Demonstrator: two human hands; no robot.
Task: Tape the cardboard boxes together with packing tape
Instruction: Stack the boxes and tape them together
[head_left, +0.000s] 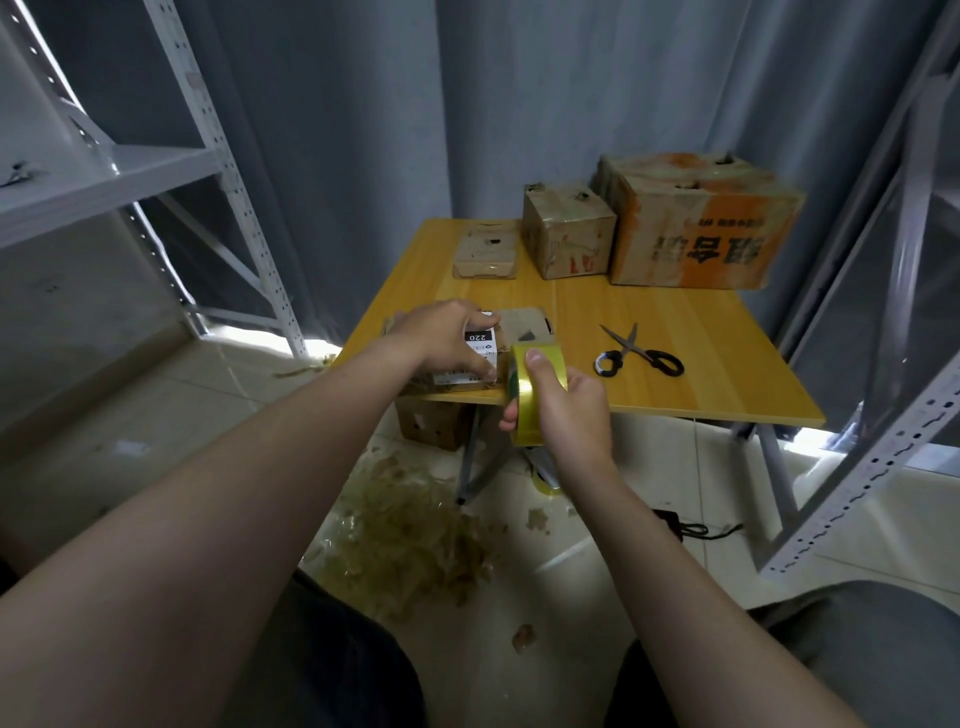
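Head view looks down on a yellow wooden surface (701, 364) with both bare arms reaching toward its near left corner. At that corner sits a small cardboard box (524, 325) bearing a white and black label. The left hand (447, 338) lies over it, fingers bent down on the far side and thumb pressing the label, so it grips the box from above. Just beside the box, at the near edge, the right hand (566, 410) holds a tape roll (524, 400) of yellowish packing tape. The roll stands on edge and hangs partly past the edge; the thumb is laid across its outer face and the fingers are curled under it. Whether a strip already runs from roll to box I cannot tell. Black-handled scissors (641, 356) lie open on the surface to the right of the roll, apart from it. Along the far edge stand three more boxes: a flat one (485, 254), a taller one (569, 234), and a large orange-printed one (696, 223) at the far right corner. Another brown box (431, 423) sits on the floor under the near edge, and crumpled tape scraps (415, 535) litter the tiles. Grey metal shelving (156, 171) stands to the left.
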